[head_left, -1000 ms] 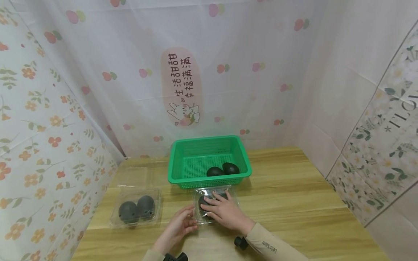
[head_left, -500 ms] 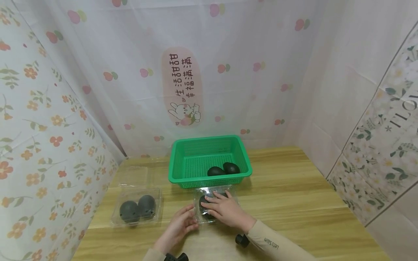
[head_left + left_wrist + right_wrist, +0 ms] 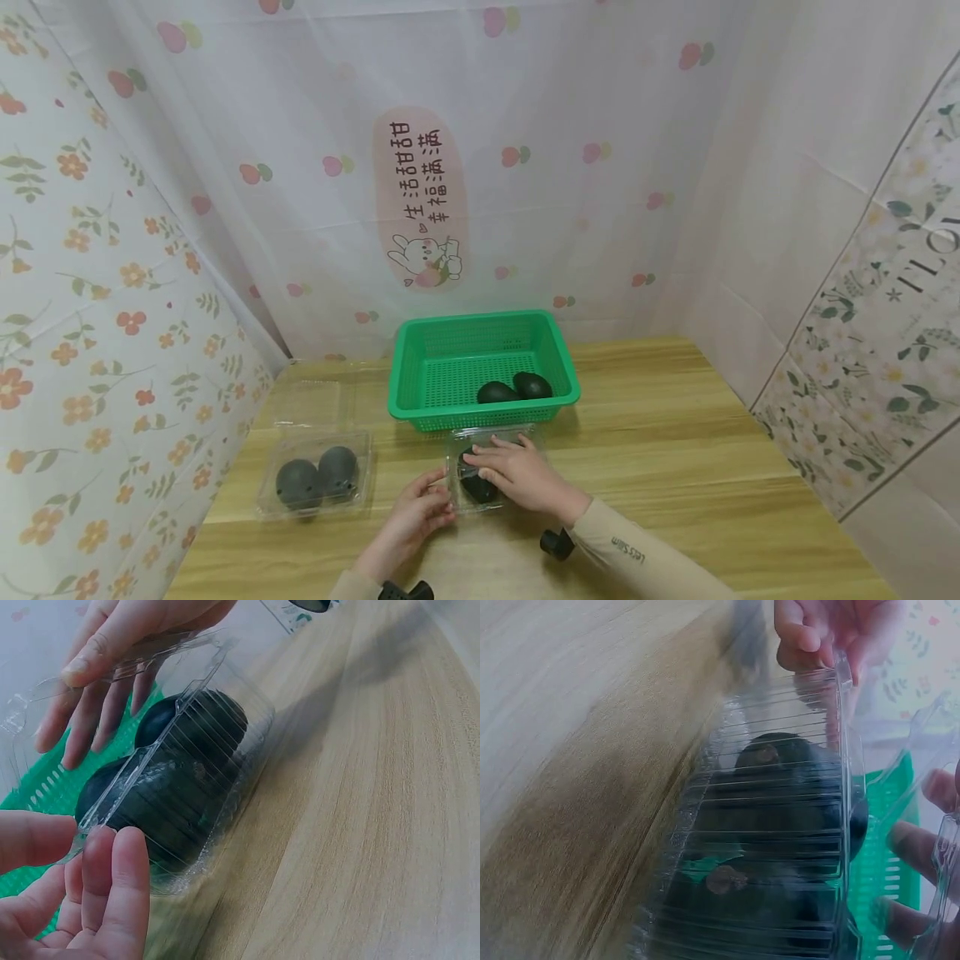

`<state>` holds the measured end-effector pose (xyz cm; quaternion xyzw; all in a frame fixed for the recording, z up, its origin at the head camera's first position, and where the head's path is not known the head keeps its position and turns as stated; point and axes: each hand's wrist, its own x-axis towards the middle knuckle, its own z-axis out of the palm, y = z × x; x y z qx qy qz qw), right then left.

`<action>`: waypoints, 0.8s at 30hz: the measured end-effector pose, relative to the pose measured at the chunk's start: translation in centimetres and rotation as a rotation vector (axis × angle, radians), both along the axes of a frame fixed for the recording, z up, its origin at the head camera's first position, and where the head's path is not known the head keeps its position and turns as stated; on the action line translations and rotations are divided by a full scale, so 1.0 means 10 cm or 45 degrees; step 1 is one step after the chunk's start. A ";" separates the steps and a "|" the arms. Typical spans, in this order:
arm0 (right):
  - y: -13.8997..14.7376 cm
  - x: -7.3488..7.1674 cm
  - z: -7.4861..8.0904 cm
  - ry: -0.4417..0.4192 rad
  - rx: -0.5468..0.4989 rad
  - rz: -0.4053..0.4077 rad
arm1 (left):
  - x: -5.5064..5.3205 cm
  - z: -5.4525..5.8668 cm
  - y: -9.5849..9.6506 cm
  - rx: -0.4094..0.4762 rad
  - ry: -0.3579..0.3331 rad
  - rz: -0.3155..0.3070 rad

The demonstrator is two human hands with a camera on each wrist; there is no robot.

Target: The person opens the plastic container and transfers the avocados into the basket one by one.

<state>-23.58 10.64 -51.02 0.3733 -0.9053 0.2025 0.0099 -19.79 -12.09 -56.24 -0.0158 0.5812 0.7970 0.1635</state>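
On the wooden tabletop (image 3: 660, 450), at 9 o'clock from the centre box, a second clear box (image 3: 367, 471) lies open, two dark avocados (image 3: 297, 483) inside. At 8 o'clock, the left hand (image 3: 417, 510) pinches the centre box's edge. At 12 o'clock, just beyond, stands a green basket (image 3: 431, 412), two more avocados (image 3: 532, 385) towards its 5 o'clock. The centre box (image 3: 142, 752) holds two avocados; the right hand (image 3: 528, 479), fingers extended, rests across its lid, forearm coming from 4 o'clock.
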 end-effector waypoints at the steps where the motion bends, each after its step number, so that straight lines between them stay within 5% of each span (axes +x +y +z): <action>1: 0.00 -0.01 0.01 -0.013 -0.005 -0.002 | 0.00 0.00 0.00 0.000 -0.003 0.000; 24: 0.04 -0.09 0.12 -0.144 -0.088 -0.021 | 0.00 0.02 0.00 -0.015 -0.011 -0.005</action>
